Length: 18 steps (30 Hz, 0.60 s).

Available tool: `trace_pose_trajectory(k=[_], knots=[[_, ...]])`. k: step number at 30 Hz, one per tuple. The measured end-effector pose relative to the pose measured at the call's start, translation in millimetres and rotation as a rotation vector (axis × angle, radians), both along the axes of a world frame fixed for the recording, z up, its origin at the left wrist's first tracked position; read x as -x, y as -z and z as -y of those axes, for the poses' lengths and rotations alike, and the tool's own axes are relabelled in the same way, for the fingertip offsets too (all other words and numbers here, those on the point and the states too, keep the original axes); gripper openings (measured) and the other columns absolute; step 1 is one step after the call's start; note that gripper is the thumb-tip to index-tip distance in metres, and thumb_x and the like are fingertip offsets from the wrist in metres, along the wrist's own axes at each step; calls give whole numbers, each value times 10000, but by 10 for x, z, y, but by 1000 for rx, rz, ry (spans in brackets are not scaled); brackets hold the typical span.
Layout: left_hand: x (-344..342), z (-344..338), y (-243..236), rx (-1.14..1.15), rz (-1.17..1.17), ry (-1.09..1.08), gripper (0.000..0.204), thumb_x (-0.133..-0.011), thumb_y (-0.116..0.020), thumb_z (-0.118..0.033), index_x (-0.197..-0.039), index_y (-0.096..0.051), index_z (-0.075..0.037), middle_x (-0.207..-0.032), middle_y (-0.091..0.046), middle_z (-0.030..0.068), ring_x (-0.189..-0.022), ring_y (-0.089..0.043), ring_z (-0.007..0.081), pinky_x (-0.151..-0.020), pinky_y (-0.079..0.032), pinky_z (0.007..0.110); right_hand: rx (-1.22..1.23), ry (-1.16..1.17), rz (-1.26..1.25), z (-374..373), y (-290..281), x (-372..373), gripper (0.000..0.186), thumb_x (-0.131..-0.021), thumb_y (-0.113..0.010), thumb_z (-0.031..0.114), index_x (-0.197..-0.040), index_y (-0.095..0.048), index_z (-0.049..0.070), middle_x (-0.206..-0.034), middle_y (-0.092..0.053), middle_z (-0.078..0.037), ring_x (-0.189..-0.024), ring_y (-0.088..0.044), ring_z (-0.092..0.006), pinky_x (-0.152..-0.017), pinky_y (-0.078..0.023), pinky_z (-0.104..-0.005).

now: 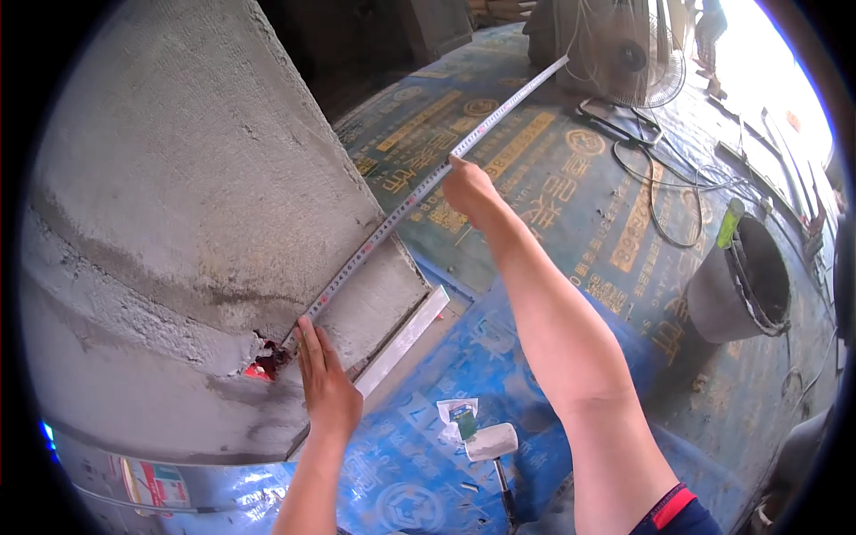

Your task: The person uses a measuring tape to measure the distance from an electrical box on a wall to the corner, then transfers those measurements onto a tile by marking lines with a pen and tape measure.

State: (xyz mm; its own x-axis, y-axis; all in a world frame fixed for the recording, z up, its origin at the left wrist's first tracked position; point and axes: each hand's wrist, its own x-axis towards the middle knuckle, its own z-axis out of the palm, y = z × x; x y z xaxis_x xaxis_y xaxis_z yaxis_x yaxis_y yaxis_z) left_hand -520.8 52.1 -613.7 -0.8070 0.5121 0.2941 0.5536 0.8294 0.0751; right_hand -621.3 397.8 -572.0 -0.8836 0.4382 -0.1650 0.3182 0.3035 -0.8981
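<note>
Two forearms (566,330), right fingers (458,173) closed on one tape measure (401,211), left fingers (313,343) outstretched, touching its near end, one bucket (713,294)

Across the middle of the frame, a tape measure (392,218) slants from lower left to upper right against a grey cement wall (187,169). Left of centre, the person's left hand (331,388) lays straightened fingers on its lower end; above centre, the right hand (470,192) grips the strip. A mallet (492,441) lies at bottom centre, a grey bucket (718,299) stands at right, a fan (631,57) at upper right.
</note>
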Motion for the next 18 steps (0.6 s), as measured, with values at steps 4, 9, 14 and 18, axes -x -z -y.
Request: trace_pose_trajectory(k=[4,9,14,18], knots=[[7,-38,21,12,19,-21,727,-763,-398,188,-1458,-185,149,-1588,-58,276,-1468,-104,443,-1206,-145,478,102,215,-105,242,312,174,656,-905,-587,235,-1505,-323,216,-1284,-474,-293,-1112,-575,-429,-962,-475,-499],[33,-81,84,58,11,-41,723,-782,-449,136,-1453,-182,159,-1587,-43,284,-1467,-85,459,-1195,-148,504,84,555,-241,1259,514,239,599,-993,-481,341,-1528,-273,170,-1420,-321,-347,-1259,-414,-495,-1066,-358,-520],[33,-37,64,100,22,-55,705,-814,-459,105,-1462,-183,140,-1590,-46,276,-1472,-74,449,-1200,-131,496,93,568,-197,1654,319,51,556,-1014,-425,379,-1518,-312,175,-1504,-216,-343,-1367,-292,-499,-1153,-204,-537],[104,99,201,106,-37,-6,658,-893,-471,-13,-1470,-185,118,-1577,-46,310,-1461,-84,480,-1195,-130,517,72,643,-185,1967,218,16,526,-1015,-421,390,-1496,-368,183,-1532,-194,-301,-1401,-240,-476,-1158,-147,-578]])
